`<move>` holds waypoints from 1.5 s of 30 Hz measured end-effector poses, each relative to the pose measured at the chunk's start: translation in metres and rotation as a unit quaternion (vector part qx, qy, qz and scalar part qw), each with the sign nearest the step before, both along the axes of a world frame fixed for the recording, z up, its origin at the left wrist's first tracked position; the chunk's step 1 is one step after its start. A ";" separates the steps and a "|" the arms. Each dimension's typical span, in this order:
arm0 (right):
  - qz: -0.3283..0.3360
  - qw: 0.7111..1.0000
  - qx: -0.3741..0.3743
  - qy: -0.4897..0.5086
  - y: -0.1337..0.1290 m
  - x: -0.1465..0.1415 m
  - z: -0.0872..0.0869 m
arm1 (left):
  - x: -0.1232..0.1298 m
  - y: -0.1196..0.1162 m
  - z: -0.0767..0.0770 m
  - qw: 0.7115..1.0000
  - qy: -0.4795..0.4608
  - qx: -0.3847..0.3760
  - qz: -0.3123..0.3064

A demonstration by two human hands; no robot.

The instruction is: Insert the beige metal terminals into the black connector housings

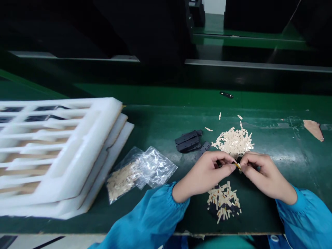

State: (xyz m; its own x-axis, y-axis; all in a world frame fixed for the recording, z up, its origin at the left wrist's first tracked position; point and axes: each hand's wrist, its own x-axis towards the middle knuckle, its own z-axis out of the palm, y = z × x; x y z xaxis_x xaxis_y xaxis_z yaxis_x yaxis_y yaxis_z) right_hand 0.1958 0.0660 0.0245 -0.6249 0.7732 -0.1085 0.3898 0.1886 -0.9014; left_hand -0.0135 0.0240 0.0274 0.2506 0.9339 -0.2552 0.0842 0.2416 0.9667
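Observation:
My left hand (211, 170) and my right hand (261, 173) meet over the green bench, fingertips pinched close together. Between them is a small yellowish strip (238, 166), partly hidden by the fingers; its exact kind is too small to make out. Just beyond the hands lies a heap of small cream-coloured pieces (233, 140). Nearer to me, below the hands, a second pile of cream strips with brownish parts (224, 200) is spread over something dark. Flat black plates (188, 141) are stacked left of the far heap.
White foam trays (103, 152) with slots are stacked at the left, some slots holding dark parts. Clear plastic bags (155, 167), one with cream pieces in it, lie beside them. A black strip (226, 94) and a brown scrap (313, 130) lie farther back.

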 end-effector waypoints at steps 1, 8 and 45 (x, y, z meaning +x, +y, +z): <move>0.001 1.000 0.004 0.000 0.000 0.000 0.001 | 0.000 0.000 0.000 1.000 -0.001 0.000 0.014; -0.028 0.995 0.097 -0.009 -0.002 -0.001 -0.001 | 0.002 -0.003 -0.006 0.995 0.062 0.065 0.053; -0.054 0.960 0.232 0.147 -0.004 -0.006 0.003 | 0.002 -0.003 -0.009 0.939 -0.257 -0.220 0.060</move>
